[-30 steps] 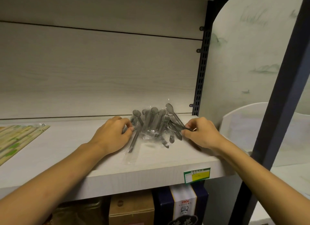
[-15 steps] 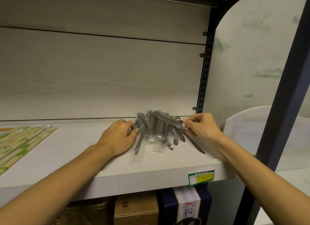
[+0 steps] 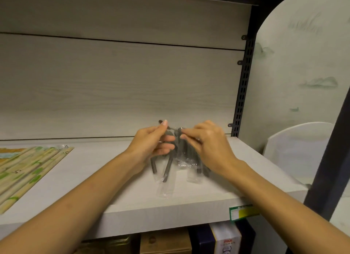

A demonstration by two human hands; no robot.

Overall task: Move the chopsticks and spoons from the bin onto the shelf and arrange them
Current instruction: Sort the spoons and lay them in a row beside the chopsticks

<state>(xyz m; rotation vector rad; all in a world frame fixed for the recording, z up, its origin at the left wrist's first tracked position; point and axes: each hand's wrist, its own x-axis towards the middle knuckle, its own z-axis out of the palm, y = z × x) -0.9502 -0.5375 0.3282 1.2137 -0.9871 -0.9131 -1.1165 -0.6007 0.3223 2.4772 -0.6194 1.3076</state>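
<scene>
A bunch of dark grey spoons (image 3: pixel 168 168) in clear plastic sleeves stands on the pale wooden shelf (image 3: pixel 113 193), handles pointing toward me. My left hand (image 3: pixel 151 147) grips the left side of the bunch, thumb up on one spoon's bowl end. My right hand (image 3: pixel 208 145) pinches the spoons from the right, fingers curled over their tops. The two hands nearly meet above the bunch and hide most of the bowls. Packs of bamboo-printed chopsticks (image 3: pixel 26 168) lie flat at the shelf's left end.
A black slotted upright (image 3: pixel 242 87) marks the shelf's right end. A white bin (image 3: pixel 297 145) stands beyond it on the right. A green and yellow price tag (image 3: pixel 243 213) sits on the shelf's front edge. Boxes (image 3: pixel 164 242) fill the shelf below.
Both hands have closed in on the spoons, gathering the spread pile into a tighter bunch and lifting its bowl ends off the shelf. The view has moved closer.
</scene>
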